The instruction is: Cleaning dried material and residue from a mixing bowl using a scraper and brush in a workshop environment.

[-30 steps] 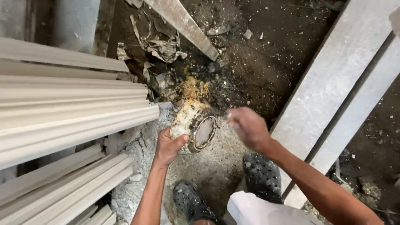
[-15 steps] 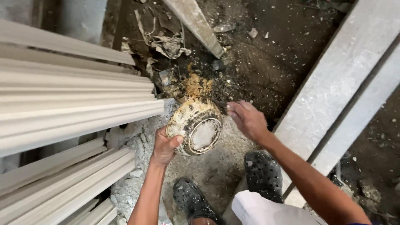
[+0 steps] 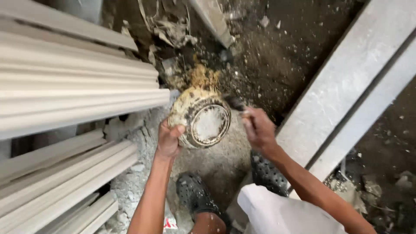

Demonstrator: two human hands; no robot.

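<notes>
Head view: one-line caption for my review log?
Left hand tips a plaster-crusted bowl upside down while the right hand strikes its base, beside stacked white mouldings.

Plaster-casting workshop: stacked white cornice mouldings (image 3: pixel 73 86) (w/ long slabs (image 3: pixel 346 86)), rubble-strewn dirt floor (image 3: pixel 277 56).

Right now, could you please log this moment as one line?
left hand: grips the upturned bowl by its rim | right hand: beside the bowl, fingers closed, contents unclear | under it: yellowish debris heap
</notes>
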